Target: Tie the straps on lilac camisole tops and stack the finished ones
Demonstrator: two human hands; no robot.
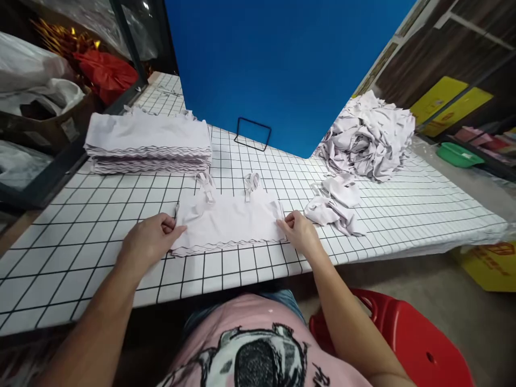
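A pale strapped garment [229,220] lies flat near the table's front edge, its two looped straps pointing away from me and its wavy hem towards me. My left hand [153,236] pinches its left side edge between thumb and fingers. At the opposite side edge, my right hand [298,228] has the fabric in a similar pinch. A neat stack of similar pale garments [149,134] stands at the back left. Just right of my right hand is a small crumpled heap of pale fabric [336,204].
A large tangled pile of pale fabric [371,134] is at the back right of the checked table [80,215]. A big blue panel [274,64] rises at the back, with a thin black frame [253,134] by its lower edge. A red stool [423,338] stands below right.
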